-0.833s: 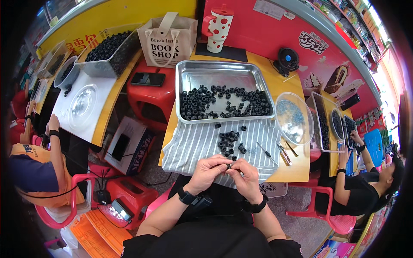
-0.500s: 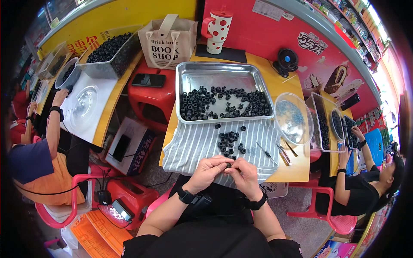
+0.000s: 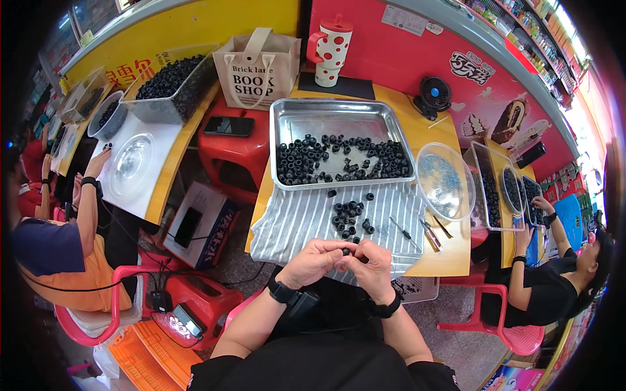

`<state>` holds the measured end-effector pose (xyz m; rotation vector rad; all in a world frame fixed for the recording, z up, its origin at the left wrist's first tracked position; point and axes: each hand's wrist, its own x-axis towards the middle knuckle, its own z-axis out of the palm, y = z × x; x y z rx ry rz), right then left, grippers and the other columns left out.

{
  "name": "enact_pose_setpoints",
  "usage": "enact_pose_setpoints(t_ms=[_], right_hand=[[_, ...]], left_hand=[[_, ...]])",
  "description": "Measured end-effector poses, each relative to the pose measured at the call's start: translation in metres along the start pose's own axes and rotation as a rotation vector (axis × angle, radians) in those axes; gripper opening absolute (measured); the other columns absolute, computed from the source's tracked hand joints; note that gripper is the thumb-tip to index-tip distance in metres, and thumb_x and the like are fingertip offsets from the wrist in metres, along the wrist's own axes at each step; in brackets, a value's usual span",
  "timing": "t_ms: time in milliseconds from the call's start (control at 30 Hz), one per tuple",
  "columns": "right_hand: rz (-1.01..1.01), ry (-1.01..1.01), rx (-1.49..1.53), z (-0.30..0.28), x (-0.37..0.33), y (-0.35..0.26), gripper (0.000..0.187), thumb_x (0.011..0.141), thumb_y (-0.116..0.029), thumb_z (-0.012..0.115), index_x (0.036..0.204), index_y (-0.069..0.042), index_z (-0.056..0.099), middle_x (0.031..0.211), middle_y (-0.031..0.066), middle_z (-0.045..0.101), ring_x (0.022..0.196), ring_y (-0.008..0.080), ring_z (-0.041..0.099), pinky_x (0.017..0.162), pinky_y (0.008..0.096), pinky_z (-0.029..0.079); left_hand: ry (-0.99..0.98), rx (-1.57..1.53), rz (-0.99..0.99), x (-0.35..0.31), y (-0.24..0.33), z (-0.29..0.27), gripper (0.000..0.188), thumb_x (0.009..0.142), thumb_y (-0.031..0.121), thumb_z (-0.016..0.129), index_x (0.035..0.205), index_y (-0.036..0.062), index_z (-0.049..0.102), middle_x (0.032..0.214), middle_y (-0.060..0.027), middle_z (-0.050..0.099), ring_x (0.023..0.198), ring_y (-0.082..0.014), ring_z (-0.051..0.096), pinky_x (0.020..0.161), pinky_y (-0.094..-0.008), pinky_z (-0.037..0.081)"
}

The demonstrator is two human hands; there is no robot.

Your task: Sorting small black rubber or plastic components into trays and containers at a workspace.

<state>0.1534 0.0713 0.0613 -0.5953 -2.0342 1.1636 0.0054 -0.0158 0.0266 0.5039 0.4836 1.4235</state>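
- At far left we see a person in an orange-and-navy top [image 3: 59, 260] on a pink chair, one hand on the white table [image 3: 147, 189] beside a clear round lid [image 3: 130, 159].
- Further in stand a red stool [image 3: 228, 153] with a black phone [image 3: 228, 126] on it, and a cream tote bag [image 3: 255, 70] behind.
- Our left hand [image 3: 316, 260] is curled, fingertips pinching a small black ring [image 3: 346, 251] at the near edge of the striped cloth [image 3: 300, 218].
- Our right hand [image 3: 372, 260] is closed too, meeting the left at the same ring.
- Just beyond lies a loose heap of black rings [image 3: 349, 214] on the cloth; the metal tray [image 3: 336, 120] behind holds many more.
- To the right sit small screwdrivers [image 3: 417, 231] and a clear bowl [image 3: 445, 181].
- At far right a person in black [image 3: 554, 287] works at another table.
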Motion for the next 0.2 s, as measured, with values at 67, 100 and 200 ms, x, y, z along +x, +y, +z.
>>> enact_pose_setpoints(t_ms=[67, 100, 200], right_hand=[[0.002, 0.015, -0.047, 0.002, 0.001, -0.006, 0.034, 0.073, -0.006, 0.082, 0.065, -0.002, 0.049, 0.062, 0.0064, 0.054, 0.052, 0.0142, 0.055, 0.046, 0.0282, 0.041], [0.005, 0.024, -0.072, 0.004, 0.001, -0.010, 0.035, 0.073, -0.007, 0.083, 0.064, -0.002, 0.049, 0.061, 0.0064, 0.054, 0.052, 0.0146, 0.055, 0.046, 0.0285, 0.041], [0.028, 0.048, -0.065, 0.010, 0.002, -0.015, 0.034, 0.072, -0.010, 0.084, 0.065, -0.003, 0.052, 0.061, 0.0064, 0.054, 0.052, 0.0152, 0.055, 0.046, 0.0284, 0.041]], left_hand=[[-0.007, -0.033, -0.020, -0.001, 0.000, -0.005, 0.041, 0.099, 0.022, 0.059, 0.130, -0.0036, 0.057, 0.106, -0.0055, 0.065, 0.087, -0.0079, 0.057, 0.080, -0.0243, 0.047], [-0.015, -0.069, -0.043, -0.002, -0.001, -0.008, 0.042, 0.099, 0.023, 0.059, 0.131, -0.0034, 0.056, 0.105, -0.0054, 0.065, 0.087, -0.0079, 0.058, 0.080, -0.0242, 0.048], [-0.053, -0.091, -0.020, -0.002, -0.003, -0.017, 0.045, 0.098, 0.022, 0.059, 0.133, -0.0055, 0.053, 0.115, -0.0105, 0.064, 0.096, -0.0131, 0.063, 0.085, -0.0258, 0.050]])
